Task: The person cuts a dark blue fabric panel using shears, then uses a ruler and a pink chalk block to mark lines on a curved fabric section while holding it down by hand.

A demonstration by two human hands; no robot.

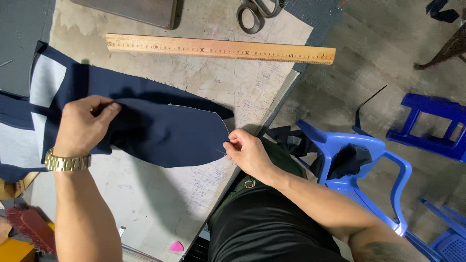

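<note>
Nearest the camera, at the table's lower edge, a small pink chalk wedge [176, 246] lies on the scuffed, pen-marked grey table [160, 204]. Just above it, the right hand [247, 153] pinches the rounded tip of a navy cloth piece [170, 131] between thumb and fingertips, at the table's right edge. Across the cloth, the left hand [87, 123], with a gold metal watch [68, 162] on the wrist, closes its fingers on the cloth's upper fold. This cloth lies flat on the middle of the table, matte and smooth, broad at the left and tapering to a curved point at the right, with a pale chalk line along its upper edge. Beside its left end sits a light grey panel [46, 80] bordered in navy. Farther off, a long wooden ruler [221, 48] lies straight across the table, well apart from the cloth. Beyond it rest dark-handled scissors [257, 12]. Right of the table, on the concrete floor, stand glossy blue plastic chairs [369, 165].
</note>
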